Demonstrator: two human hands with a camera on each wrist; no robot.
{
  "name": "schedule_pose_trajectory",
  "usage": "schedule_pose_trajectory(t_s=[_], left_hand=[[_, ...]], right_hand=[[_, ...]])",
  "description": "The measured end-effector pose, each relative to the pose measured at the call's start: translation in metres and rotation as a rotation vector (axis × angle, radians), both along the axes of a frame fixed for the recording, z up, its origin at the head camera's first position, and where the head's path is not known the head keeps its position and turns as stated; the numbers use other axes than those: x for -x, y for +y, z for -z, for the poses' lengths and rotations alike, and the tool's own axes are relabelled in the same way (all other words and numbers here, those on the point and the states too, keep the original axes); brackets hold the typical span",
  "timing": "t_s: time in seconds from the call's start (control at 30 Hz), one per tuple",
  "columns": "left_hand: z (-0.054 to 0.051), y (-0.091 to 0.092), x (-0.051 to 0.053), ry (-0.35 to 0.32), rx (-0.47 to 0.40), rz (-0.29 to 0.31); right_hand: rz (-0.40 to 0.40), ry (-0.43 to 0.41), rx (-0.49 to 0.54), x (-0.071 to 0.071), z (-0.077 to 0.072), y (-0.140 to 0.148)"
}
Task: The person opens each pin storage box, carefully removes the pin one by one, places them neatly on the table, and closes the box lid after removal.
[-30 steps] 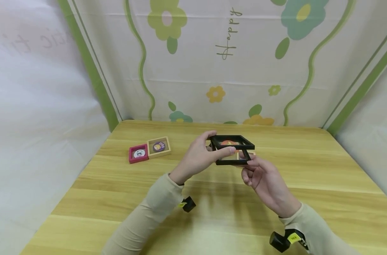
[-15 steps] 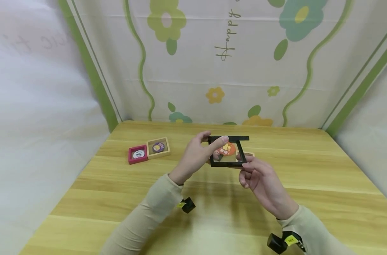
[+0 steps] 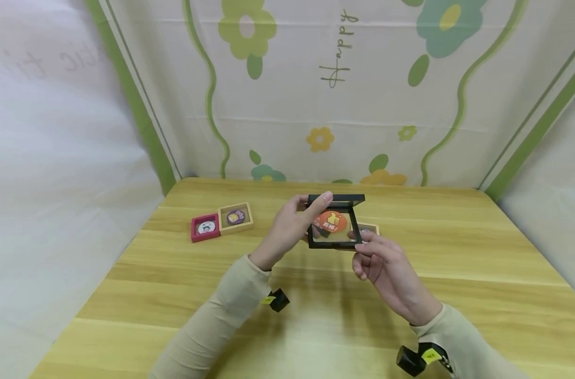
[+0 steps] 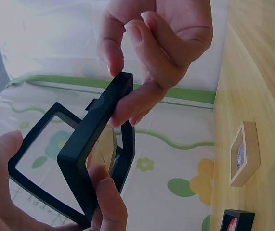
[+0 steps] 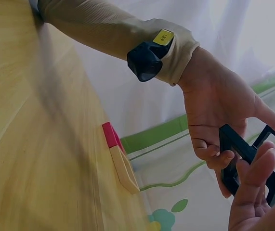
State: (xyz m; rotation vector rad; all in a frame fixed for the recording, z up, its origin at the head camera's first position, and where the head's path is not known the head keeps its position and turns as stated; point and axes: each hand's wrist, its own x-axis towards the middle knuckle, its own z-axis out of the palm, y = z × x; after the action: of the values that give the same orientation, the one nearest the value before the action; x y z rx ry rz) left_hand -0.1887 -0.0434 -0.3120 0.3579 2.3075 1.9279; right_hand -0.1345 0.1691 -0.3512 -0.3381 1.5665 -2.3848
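Note:
In the head view a black hinged display case (image 3: 332, 245) is held above the table, its lid tipped up. Inside, behind a clear pane, shows a round orange-red badge (image 3: 333, 221) with a yellow thumbs-up. My left hand (image 3: 284, 226) grips the left side, thumb on the raised lid; its other fingers go behind the case. At the lower right corner my right hand (image 3: 391, 268) pinches the frame between thumb and fingers. The left wrist view shows the case (image 4: 96, 115) edge-on, its two halves spread apart in a V.
On the table's left lie a magenta frame (image 3: 205, 228) and a light wooden frame (image 3: 235, 218), touching, each with a round badge. Behind the held case, another wooden frame (image 3: 371, 228) is partly hidden. A small black frame (image 4: 238, 221) stands near it. A fabric wall (image 3: 278, 95) rises behind.
The lid, earlier lying low over the case, has swung up and back. The case has tilted to face me, so its badge shows fully. Both hands have shifted slightly left.

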Motion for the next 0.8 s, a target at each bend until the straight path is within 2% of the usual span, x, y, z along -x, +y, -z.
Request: schedule_pose_trajectory(t_s=[0.17, 0.43, 0.67, 0.8], left_hand=[[-0.001, -0.0016, 0.0017, -0.003, 0.001, -0.003], [-0.0019, -0.0015, -0.0005, 0.028, 0.06, -0.023], [-0.0015, -0.0032, 0.0032, 0.023, 0.004, 0.005], [-0.0018, -0.0033, 0.0035, 0.039, 0.014, 0.007]], right_hand=[[-0.024, -0.013, -0.007, -0.0003, 0.001, -0.0009], [-0.096, -0.084, 0.049, 0.0013, 0.004, 0.0001], [-0.131, -0.073, 0.094, 0.0052, 0.0023, 0.0017], [-0.121, -0.075, 0.073, 0.0066, 0.0025, 0.0017]])
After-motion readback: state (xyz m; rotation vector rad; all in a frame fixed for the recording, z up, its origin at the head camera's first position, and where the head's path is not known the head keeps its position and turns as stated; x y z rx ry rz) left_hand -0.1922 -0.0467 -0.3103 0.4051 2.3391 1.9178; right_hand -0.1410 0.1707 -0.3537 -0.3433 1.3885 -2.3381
